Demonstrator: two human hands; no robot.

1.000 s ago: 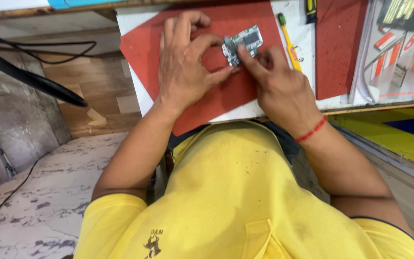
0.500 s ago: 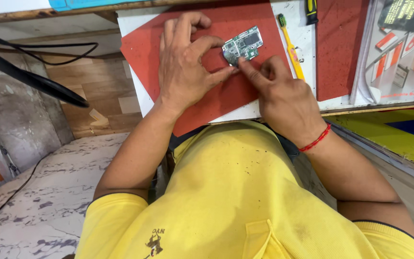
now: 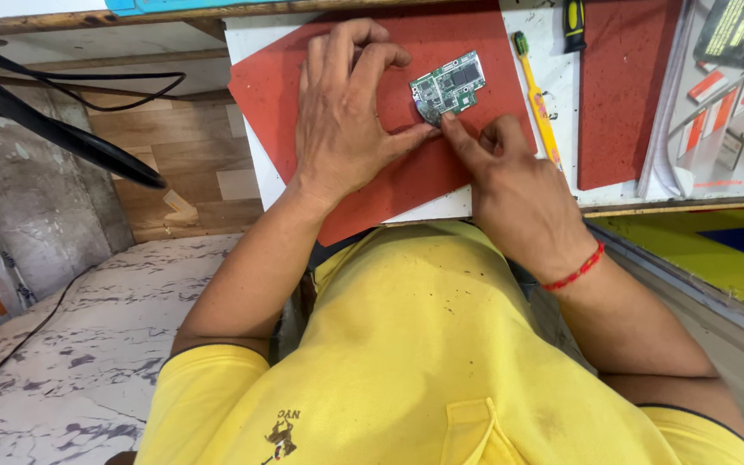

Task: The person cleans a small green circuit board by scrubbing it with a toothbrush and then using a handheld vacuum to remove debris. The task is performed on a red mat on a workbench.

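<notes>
Left hand (image 3: 342,129) and right hand (image 3: 510,185) fingers pinch the board's (image 3: 449,83) lower edge, hiding it; screwdriver (image 3: 573,13) cut off.

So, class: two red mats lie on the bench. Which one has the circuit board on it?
The larger red mat on the left, under both hands, carries the green circuit board. The narrower red mat to the right of the yellow tool is bare.
</notes>
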